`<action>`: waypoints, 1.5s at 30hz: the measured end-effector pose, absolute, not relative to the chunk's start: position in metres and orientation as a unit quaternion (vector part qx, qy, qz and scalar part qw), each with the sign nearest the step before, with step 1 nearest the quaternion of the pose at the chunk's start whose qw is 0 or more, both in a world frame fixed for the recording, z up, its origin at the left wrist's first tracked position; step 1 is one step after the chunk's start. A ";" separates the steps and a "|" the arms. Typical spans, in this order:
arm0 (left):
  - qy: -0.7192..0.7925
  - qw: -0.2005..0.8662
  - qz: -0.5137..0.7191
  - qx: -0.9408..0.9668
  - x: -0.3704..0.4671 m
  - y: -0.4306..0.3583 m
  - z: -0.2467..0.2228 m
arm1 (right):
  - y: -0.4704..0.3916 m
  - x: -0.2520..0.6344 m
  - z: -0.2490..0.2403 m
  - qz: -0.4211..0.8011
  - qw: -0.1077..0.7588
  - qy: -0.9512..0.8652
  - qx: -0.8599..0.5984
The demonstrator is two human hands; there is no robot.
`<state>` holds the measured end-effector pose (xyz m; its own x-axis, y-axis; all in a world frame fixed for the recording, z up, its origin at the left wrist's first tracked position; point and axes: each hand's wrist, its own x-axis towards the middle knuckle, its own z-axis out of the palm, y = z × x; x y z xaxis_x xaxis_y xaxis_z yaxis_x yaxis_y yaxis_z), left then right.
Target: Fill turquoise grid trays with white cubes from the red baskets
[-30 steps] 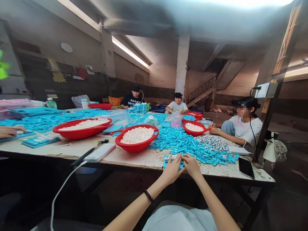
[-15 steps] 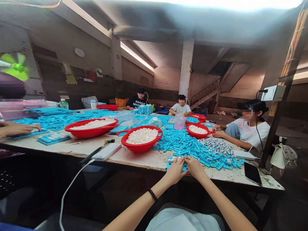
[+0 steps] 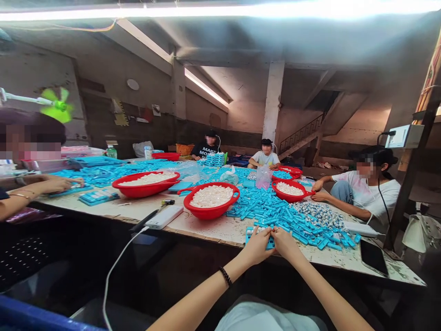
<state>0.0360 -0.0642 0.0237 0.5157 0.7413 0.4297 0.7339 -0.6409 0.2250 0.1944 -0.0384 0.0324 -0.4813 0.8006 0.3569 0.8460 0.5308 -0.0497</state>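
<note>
At the table's near edge lies a small blue plastic tray (image 3: 248, 235) with a row of white pieces along its far side. My left hand (image 3: 258, 247) rests over this tray, its fingers bent and closed on the tray's near part. Close against it, my right hand (image 3: 285, 243) has its fingertips pinched together at the tray's right side. Whatever is between those fingertips is too small and covered to make out. Just beyond both hands spreads a heap of loose blue plastic pieces (image 3: 275, 212), with small white-and-dark pieces (image 3: 320, 214) behind it.
Red baskets of white pieces stand left (image 3: 146, 184), nearer (image 3: 211, 212) and right (image 3: 289, 197). A white power bank (image 3: 165, 217) with a cable lies left, a phone (image 3: 374, 257) right. Co-workers sit around the table, one person's hand (image 3: 64, 185) at far left. A post (image 3: 401, 197) rises right.
The view has turned a little left, so everything sits further right in the picture. My hands stay together at the blue tray, with only slight finger movement.
</note>
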 end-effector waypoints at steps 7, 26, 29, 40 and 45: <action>0.427 -0.046 0.217 0.876 0.038 -0.064 0.017 | -0.049 0.191 0.024 -0.069 0.170 -0.844 -0.503; 0.374 -0.094 0.126 0.914 0.028 -0.045 0.035 | -0.049 0.191 -0.010 -0.002 0.393 -0.753 -0.528; 0.364 -0.100 0.115 0.919 0.024 -0.039 0.042 | -0.049 0.190 -0.012 -0.011 0.392 -0.754 -0.526; 0.334 -0.072 0.136 0.930 0.026 -0.039 0.046 | -0.047 0.190 -0.014 -0.023 0.391 -0.751 -0.531; 0.337 -0.070 0.127 0.930 0.029 -0.038 0.052 | -0.048 0.191 -0.011 -0.022 0.386 -0.753 -0.532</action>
<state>0.0289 -0.0381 0.0519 0.7406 0.6091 0.2837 0.6445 -0.7634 -0.0435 0.1907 -0.0483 -0.0105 -0.1349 0.7848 0.6049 0.8184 0.4324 -0.3786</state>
